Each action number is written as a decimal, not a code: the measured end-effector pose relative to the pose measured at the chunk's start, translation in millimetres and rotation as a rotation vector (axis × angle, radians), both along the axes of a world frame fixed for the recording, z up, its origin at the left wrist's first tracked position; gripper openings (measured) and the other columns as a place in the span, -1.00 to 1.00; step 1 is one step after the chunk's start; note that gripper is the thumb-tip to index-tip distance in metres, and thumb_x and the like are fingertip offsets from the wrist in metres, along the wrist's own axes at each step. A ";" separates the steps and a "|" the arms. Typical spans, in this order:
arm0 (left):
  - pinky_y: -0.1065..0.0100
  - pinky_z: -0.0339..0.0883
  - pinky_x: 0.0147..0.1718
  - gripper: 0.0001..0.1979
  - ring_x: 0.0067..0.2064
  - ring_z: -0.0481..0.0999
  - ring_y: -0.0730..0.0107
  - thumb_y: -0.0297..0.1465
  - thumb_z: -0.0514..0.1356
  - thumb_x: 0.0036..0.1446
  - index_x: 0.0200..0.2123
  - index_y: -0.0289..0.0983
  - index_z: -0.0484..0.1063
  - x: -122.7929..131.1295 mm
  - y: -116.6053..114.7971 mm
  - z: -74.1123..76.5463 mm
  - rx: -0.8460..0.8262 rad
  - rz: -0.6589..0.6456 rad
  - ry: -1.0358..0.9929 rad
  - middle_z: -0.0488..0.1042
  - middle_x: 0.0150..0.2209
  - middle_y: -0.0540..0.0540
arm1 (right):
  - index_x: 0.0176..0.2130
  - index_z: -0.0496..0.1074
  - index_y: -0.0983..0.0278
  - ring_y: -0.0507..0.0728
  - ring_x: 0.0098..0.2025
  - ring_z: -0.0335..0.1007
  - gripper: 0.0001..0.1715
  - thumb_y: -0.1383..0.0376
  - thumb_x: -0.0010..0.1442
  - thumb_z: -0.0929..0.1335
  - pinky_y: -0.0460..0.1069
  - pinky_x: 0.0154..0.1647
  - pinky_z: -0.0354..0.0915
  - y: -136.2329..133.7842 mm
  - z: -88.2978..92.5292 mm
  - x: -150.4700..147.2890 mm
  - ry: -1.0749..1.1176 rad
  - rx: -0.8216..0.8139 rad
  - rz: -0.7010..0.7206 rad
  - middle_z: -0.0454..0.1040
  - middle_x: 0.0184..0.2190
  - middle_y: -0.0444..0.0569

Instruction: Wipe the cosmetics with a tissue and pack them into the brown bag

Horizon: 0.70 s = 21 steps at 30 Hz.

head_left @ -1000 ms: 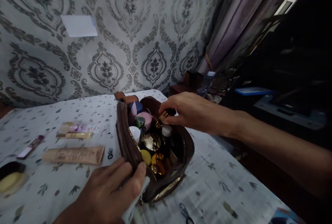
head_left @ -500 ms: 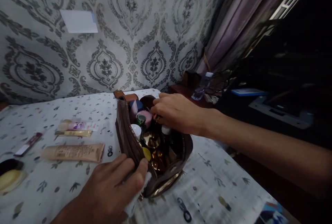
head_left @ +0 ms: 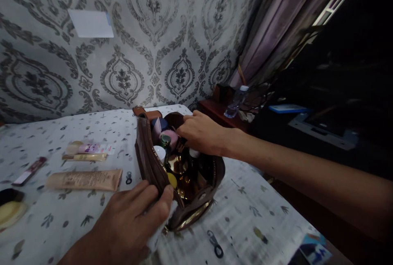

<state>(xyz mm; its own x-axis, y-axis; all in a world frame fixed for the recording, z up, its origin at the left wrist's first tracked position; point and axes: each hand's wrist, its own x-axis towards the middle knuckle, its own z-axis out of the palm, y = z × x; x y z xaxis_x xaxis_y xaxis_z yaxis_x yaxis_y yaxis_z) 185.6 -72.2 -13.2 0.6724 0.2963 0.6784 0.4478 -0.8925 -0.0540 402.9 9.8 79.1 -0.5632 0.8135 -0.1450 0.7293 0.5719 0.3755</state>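
A brown zipped cosmetic bag (head_left: 143, 150) stands unzipped on the patterned cloth, packed with bottles and jars. At its near left edge, my left hand (head_left: 129, 211) pinches the bag's rim between thumb and fingers; something white shows beneath that hand. My right hand (head_left: 202, 132) reaches over the far right rim, its curled fingers down at a dark piece with gold trim (head_left: 181, 145), and its fingertips are partly hidden. Inside the bag are a pink round container (head_left: 169, 138), a green-capped bottle (head_left: 166, 141), a white lid (head_left: 159, 153), a yellow round piece (head_left: 172, 180) and gold-coloured items (head_left: 179, 164).
Left of the bag lie a beige squeeze tube (head_left: 84, 180), slimmer tubes (head_left: 86, 157), a lip-gloss-like tube (head_left: 30, 171) and a round compact (head_left: 11, 207). A water bottle (head_left: 236, 103) stands on the dark red surface behind. Patterned wallpaper (head_left: 153, 31) rises at the back.
My right hand has shifted slightly within the bag, and the dark gold-trimmed piece by its fingers shows more. My left hand keeps its hold on the rim. The view has shifted a little.
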 end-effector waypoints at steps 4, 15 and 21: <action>0.40 0.37 -0.45 -0.52 -0.36 0.48 0.34 -0.65 -0.08 0.02 0.00 -0.32 0.37 0.2 0.9 0.0 0.006 0.005 -0.011 0.51 -0.35 -0.09 | -0.17 0.51 0.34 0.27 -0.03 0.46 -0.83 0.40 0.24 0.34 0.08 -0.14 0.08 -2.0 1.9 -0.5 0.041 -0.016 -0.026 0.57 -0.18 0.12; 0.42 0.48 -0.36 -0.60 -0.19 0.54 0.33 -0.54 -0.13 0.28 0.07 -0.36 0.36 -7.2 -0.8 -0.5 -0.006 0.009 0.084 0.54 -0.22 -0.18 | -0.20 0.51 0.33 0.22 -0.09 0.45 -0.84 0.37 0.28 0.32 0.06 -0.11 0.10 -11.8 -2.4 14.9 0.292 0.015 -0.005 0.57 -0.23 0.08; 0.38 0.51 -0.26 -0.59 -0.09 0.54 0.29 -0.56 -0.05 0.29 0.16 -0.40 0.32 -11.2 -3.7 -1.9 -0.043 0.014 0.094 0.53 -0.13 -0.23 | -0.20 0.50 0.32 0.19 -0.16 0.43 -0.83 0.34 0.33 0.30 0.07 -0.09 0.25 -49.2 -19.3 34.3 0.886 0.320 0.065 0.57 -0.26 0.08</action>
<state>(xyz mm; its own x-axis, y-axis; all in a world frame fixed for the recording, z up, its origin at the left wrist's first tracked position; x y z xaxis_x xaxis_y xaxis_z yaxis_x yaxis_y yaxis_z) 174.4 -75.9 -15.1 0.7277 0.3338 0.5992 0.4553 -0.8884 -0.0580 437.2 -39.5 59.8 -0.4073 0.7036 0.5823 0.7943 0.5876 -0.1544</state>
